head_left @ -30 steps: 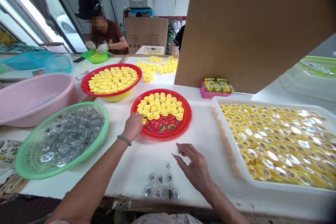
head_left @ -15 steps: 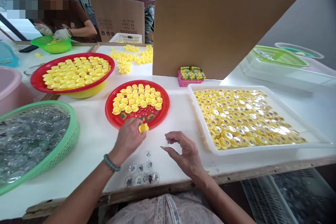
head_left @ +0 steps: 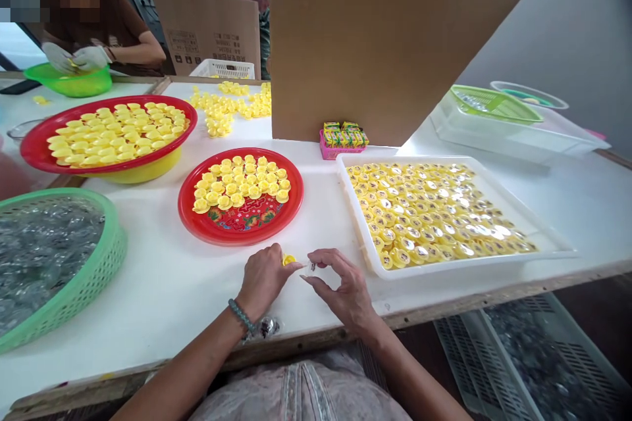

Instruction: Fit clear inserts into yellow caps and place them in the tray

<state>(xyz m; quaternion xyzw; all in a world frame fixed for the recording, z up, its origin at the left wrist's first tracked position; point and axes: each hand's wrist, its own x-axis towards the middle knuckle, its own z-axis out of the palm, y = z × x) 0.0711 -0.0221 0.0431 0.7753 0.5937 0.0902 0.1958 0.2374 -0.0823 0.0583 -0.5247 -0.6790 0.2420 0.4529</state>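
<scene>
Seated worker, both bare hands close together above the front edge of the white tabletop (head_left: pixel 162 283). The left hand (head_left: pixel 264 279), bead bracelet on the wrist, is closed narrow on a yellow plastic cap (head_left: pixel 289 260), which shows just past the fingertips. The right hand (head_left: pixel 343 286) pinches a small clear piece (head_left: pixel 311 268) between thumb and forefinger, the two hands nearly touching. A few more clear pieces (head_left: pixel 267 327) lie by the left wrist. Behind the hands sits a red plate (head_left: pixel 241 239) with yellow caps packed on its upper half. To its right, a white tray (head_left: pixel 434 270) is filled with caps fitted with shiny clear tops. To its left, a green basket (head_left: pixel 116 250) holds a heap of clear pieces. Farther back, a larger red plate (head_left: pixel 37 151) of caps rests on a yellow basin (head_left: pixel 141 172), and loose caps (head_left: pixel 222 102) lie on the tabletop. A co-worker's gloved hands (head_left: pixel 74 59) work over a green bowl (head_left: pixel 69 84).
</scene>
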